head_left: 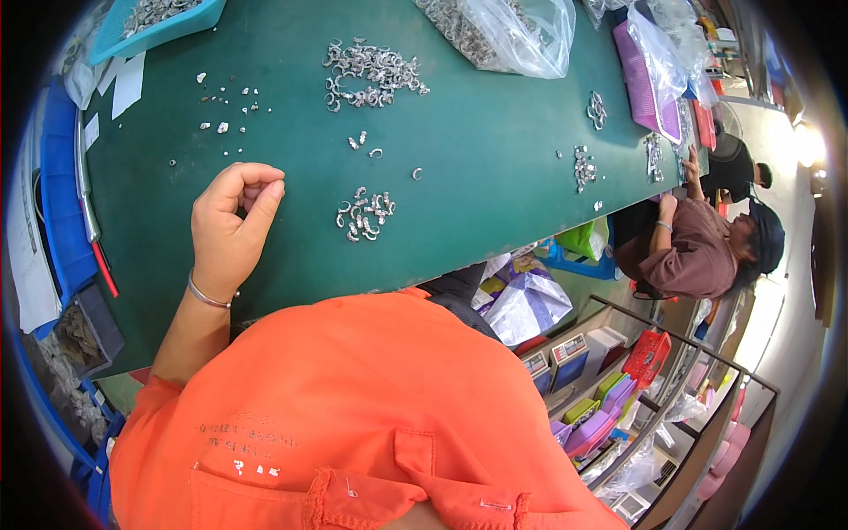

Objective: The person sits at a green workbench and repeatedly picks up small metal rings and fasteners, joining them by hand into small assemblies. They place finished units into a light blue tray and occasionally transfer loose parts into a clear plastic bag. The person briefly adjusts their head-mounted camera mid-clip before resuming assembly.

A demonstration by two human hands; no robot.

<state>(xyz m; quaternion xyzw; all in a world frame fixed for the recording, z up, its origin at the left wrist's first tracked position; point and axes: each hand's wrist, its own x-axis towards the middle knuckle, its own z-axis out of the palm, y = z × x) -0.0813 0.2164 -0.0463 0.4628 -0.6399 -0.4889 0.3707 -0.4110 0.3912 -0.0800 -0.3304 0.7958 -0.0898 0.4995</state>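
My left hand (231, 216), with a metal bangle (208, 294) on the wrist, hovers over or rests on the green table at the left. Its thumb and fingertips are pinched together; whatever they hold, if anything, is too small or hidden to make out. To its right lies a small heap of silvery curved metal pieces (365, 215). A few loose ones, such as a single C-shaped piece (417, 174), lie beyond it, and a larger heap of metal pieces (375, 75) sits farther back. White and grey bits (223, 128) are scattered past the hand. My right hand is not in view.
The green table (495, 177) has a turquoise basket (159, 31) at far left and a clear bag of metal pieces (503, 35) at the back. Rightward are smaller heaps (584, 168), a purple basket (645, 84) and a seated person (698, 252). Blue bins (62, 194) line the left.
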